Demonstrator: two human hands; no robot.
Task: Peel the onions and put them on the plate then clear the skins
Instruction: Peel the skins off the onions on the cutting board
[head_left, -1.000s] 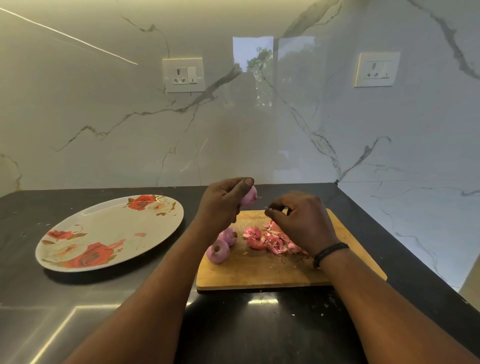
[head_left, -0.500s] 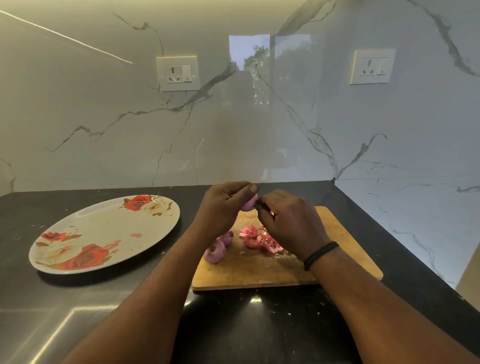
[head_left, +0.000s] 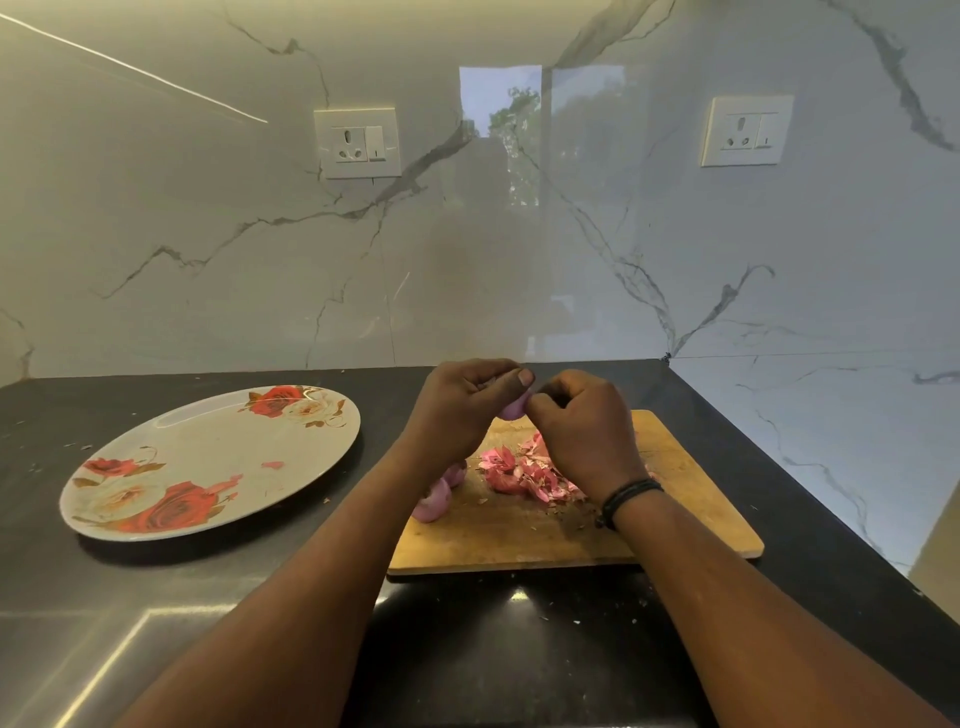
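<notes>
Your left hand (head_left: 457, 410) grips a small onion (head_left: 514, 408) at frame centre, above the cutting board (head_left: 675, 525). Your right hand (head_left: 582, 431) pinches at that onion's right side, fingers curled. Skins (head_left: 524, 473) piled on the board below. Two more onions (head_left: 434, 501) at the board's left edge, partly hidden by your left arm. Floral plate (head_left: 208, 457) on the dark table (head_left: 52, 571), left of frame, no onions on it.

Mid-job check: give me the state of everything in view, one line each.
Left hand: grips held onion.
Right hand: pinching at held onion.
Held onion: above board, mostly hidden.
Two onions: on cutting board.
Skins: piled on cutting board.
Plate: no onions on it.
</notes>
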